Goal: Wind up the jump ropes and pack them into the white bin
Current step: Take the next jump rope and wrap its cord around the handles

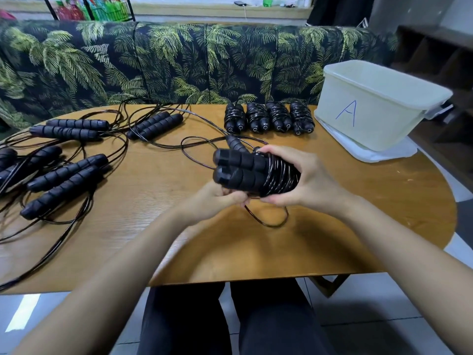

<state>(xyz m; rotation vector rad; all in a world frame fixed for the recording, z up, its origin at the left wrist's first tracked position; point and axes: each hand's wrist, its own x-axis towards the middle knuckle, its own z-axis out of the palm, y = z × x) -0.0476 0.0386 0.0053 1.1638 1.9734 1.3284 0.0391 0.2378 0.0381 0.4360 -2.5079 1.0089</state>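
My right hand (304,180) grips a black jump rope bundle (245,170), its two foam handles side by side with cord wound round one end. Under the bundle, my left hand (217,201) pinches the loose cord (268,221), which loops down onto the table. Several wound bundles (268,117) stand in a row at the back of the table. Left of them lie several unwound ropes (66,172) with tangled cords. The white bin (371,108), marked with a blue A, stands at the back right with its lid on.
The wooden table (358,213) has a rounded right end. A white sheet (371,152) lies under the bin. Behind the table runs a palm-print sofa (179,62). One more handle (235,143) lies just behind the held bundle.
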